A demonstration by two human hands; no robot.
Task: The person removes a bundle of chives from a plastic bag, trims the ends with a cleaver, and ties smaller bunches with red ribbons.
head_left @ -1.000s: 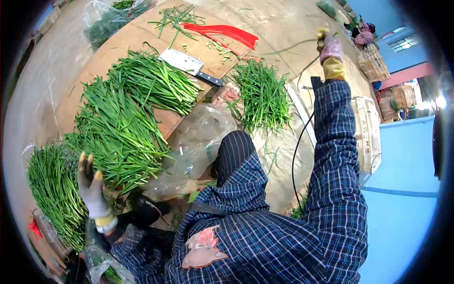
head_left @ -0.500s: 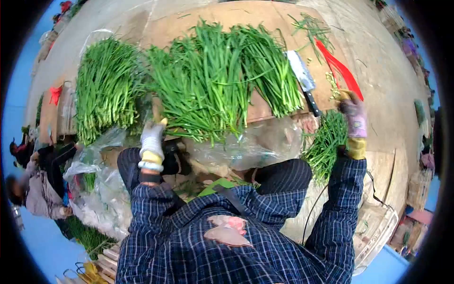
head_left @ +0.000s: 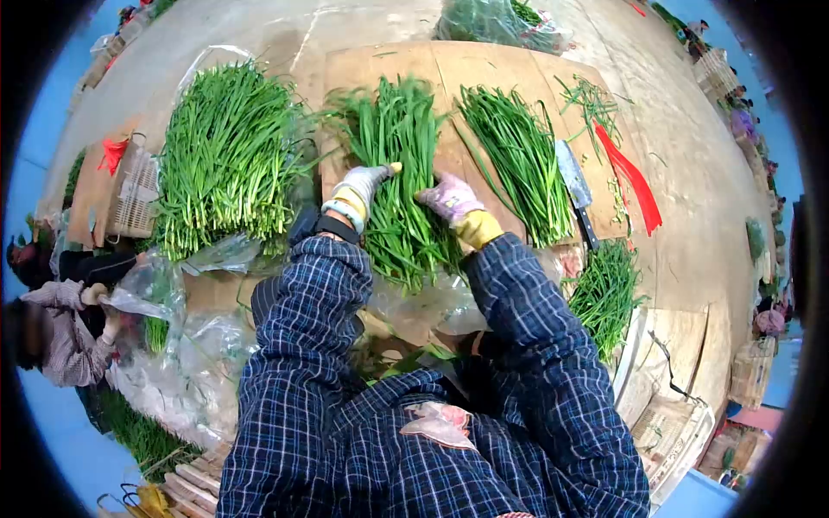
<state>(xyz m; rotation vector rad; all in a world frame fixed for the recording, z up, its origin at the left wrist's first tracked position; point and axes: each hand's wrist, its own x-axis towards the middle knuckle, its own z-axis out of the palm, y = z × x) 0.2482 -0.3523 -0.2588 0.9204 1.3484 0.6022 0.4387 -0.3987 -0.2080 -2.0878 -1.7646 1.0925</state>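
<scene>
A bundle of garlic chives point(head_left: 400, 164) lies on the wooden board point(head_left: 380, 62) in front of me, its leaf tips away from me. My left hand point(head_left: 361, 188), in a whitish-grey and yellow glove, presses on its left side. Against the right side is my right hand point(head_left: 451, 200), in a pink and yellow glove. The two hands squeeze the bundle between them; some fingertips are hidden in the leaves. To the right lie another bundle of chives point(head_left: 518, 164), a cleaver point(head_left: 573, 180) with a black handle, and a red strip point(head_left: 635, 186).
A large pile of chives point(head_left: 226, 155) stands at the left on plastic. Loose chives point(head_left: 604, 293) lie at the right below the board. A clear plastic sheet point(head_left: 194, 363) spreads at lower left, near another person point(head_left: 65, 324). A filled plastic bag point(head_left: 492, 24) sits beyond the board.
Both hands have come inward from the sides onto the middle chives. The wide middle heap is now a narrower bundle, with a gap to the right one. The view has shifted.
</scene>
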